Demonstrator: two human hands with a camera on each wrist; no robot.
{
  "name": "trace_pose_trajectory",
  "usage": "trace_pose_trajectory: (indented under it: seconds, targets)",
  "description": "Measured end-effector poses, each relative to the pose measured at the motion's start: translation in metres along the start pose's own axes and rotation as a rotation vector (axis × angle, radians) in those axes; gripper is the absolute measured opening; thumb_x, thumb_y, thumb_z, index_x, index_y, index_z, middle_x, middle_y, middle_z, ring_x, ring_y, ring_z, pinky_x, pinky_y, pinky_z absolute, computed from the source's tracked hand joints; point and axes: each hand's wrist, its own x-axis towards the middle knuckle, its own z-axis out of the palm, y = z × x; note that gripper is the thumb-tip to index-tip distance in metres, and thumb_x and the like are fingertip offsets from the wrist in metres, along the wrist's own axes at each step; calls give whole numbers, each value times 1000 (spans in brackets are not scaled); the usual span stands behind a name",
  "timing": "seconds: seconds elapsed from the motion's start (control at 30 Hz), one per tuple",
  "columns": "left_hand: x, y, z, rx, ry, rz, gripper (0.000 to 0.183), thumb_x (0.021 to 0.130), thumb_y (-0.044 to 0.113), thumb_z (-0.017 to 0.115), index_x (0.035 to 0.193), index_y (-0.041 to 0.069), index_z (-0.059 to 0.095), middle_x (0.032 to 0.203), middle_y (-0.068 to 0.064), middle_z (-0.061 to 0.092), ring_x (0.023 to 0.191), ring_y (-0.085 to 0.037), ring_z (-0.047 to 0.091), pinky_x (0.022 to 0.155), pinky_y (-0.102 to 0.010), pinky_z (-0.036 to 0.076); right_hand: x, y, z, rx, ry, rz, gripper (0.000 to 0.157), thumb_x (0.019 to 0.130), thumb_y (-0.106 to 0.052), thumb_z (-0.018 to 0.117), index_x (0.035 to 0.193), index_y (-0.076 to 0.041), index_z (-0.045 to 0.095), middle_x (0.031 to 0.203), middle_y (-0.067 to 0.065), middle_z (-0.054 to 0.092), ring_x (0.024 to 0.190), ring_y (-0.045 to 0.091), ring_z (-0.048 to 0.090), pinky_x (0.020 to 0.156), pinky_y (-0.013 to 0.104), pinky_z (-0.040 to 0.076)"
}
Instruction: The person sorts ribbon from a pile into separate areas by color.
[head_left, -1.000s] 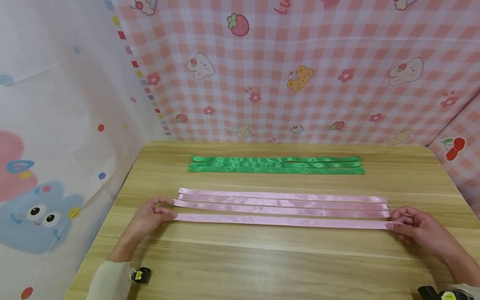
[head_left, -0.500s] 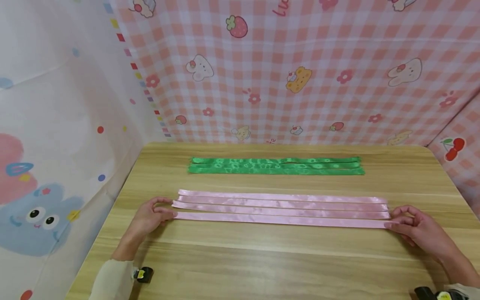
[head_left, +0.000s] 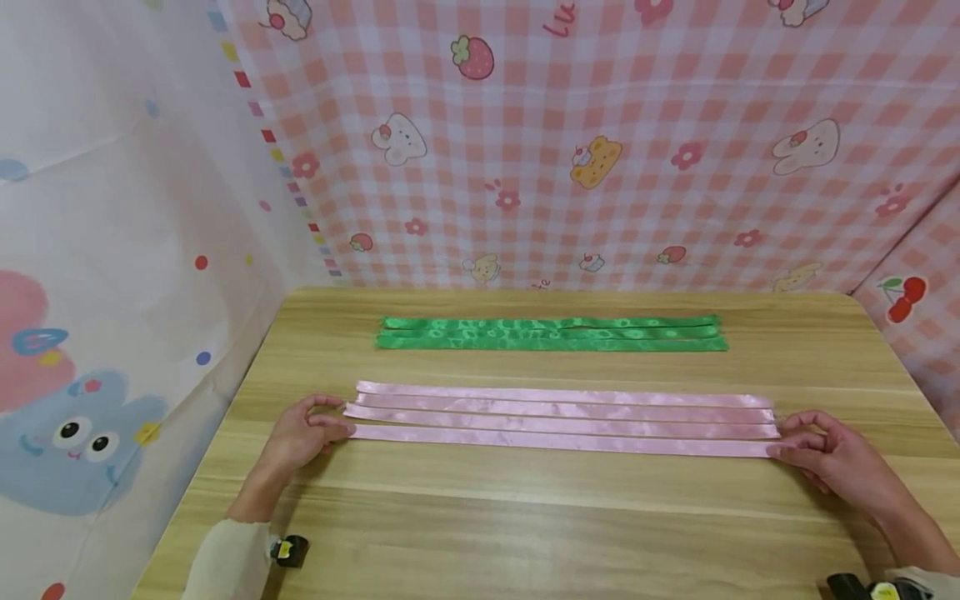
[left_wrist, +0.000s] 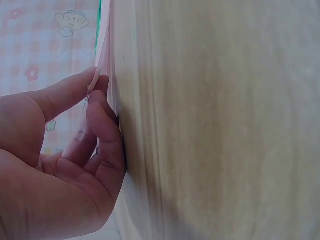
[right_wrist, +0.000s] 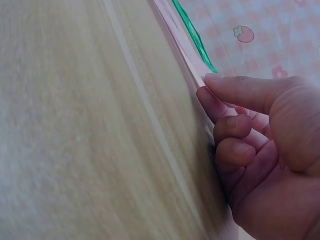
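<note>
Several pink satin ribbon strips lie side by side across the table. The nearest pink ribbon (head_left: 562, 442) is stretched straight between both hands, a narrow gap from the other pink ribbons (head_left: 562, 410) at its left part. My left hand (head_left: 300, 435) pinches its left end between thumb and finger, as the left wrist view also shows. At the opposite end, my right hand (head_left: 840, 458) pinches the ribbon with thumb and index finger, the other fingers curled below. Farther back, green ribbon strips (head_left: 551, 334) lie in a close group, parallel to the pink ones.
The wood-grain table (head_left: 525, 533) meets a pink checked cloth (head_left: 540, 108) at its back edge. A white printed cloth (head_left: 150, 217) hangs along the left side. Black wrist-worn devices show near the left wrist (head_left: 255, 517) and at the lower right.
The nearest pink ribbon has shifted slightly back toward the other pink strips, both hands still pinching its ends. The head view has tilted a little.
</note>
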Motion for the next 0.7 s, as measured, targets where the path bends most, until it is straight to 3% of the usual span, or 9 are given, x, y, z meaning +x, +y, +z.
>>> trace_pose_trajectory:
  seconds: [0.5, 0.6, 0.7]
  targets:
    - [7, -1, -1, 7, -4, 4, 52, 89, 10, 74, 133, -1, 50, 88, 3, 76, 73, -5, 61, 61, -24, 50, 1, 5, -3, 25, -23, -100, 27, 95, 0, 63, 106, -23, 53, 79, -12, 72, 46, 7, 43, 40, 38, 29]
    - [5, -1, -4, 24, -11, 12, 54, 90, 13, 74, 135, -1, 48, 94, -1, 76, 75, -6, 61, 62, -25, 51, 1, 4, -3, -31, -7, -97, 23, 96, -1, 61, 109, -18, 52, 81, -14, 71, 51, 9, 46, 42, 33, 34]
    - [2, 1, -9, 44, 8, 50, 53, 93, 15, 70, 138, 1, 46, 107, -10, 74, 79, -9, 62, 65, -26, 52, 0, -2, -4, -168, 66, -113, 21, 97, -5, 61, 114, -8, 49, 86, -18, 66, 62, 3, 52, 49, 27, 44]
